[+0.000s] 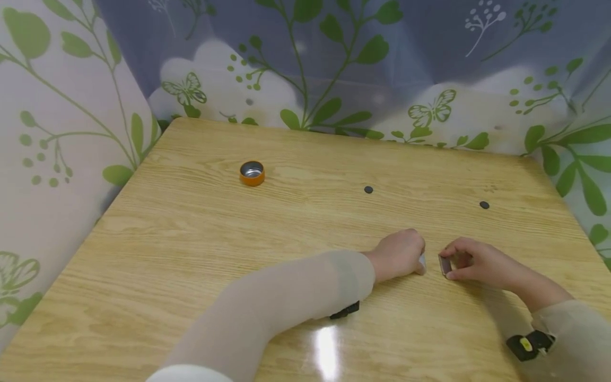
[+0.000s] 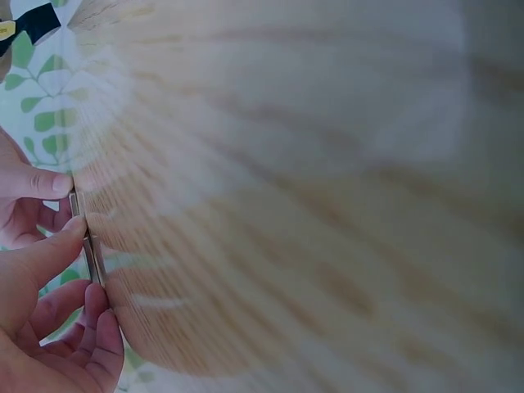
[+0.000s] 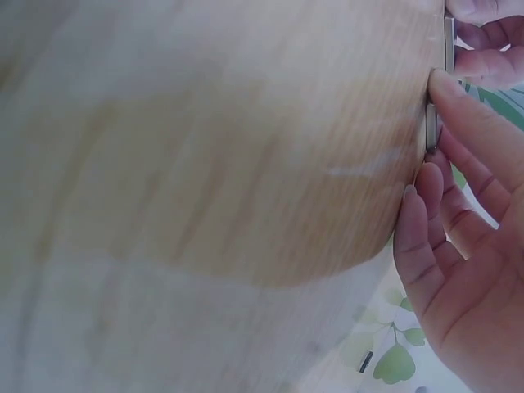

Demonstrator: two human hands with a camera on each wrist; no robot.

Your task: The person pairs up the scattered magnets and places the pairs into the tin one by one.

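My left hand [image 1: 398, 253] pinches a small flat silvery plate [image 1: 422, 261] between thumb and fingers, low over the table right of the middle. Facing it, my right hand [image 1: 482, 264] pinches a small rectangular plate [image 1: 445, 264] with a dark brownish face. A short gap separates the two pieces in the head view. In the left wrist view the left hand's plate [image 2: 95, 260] shows thin and edge-on, overlapping the right hand's. The right wrist view shows the right hand's plate [image 3: 431, 127] upright on edge at the fingertips.
Two small dark discs [image 1: 368, 189] [image 1: 484, 205] lie on the wooden table [image 1: 191, 228] beyond the hands. An orange round bowl [image 1: 252, 174] with a shiny metal inside stands at the back left. Leaf-patterned cloth [image 1: 334, 69] hangs behind and beside the table.
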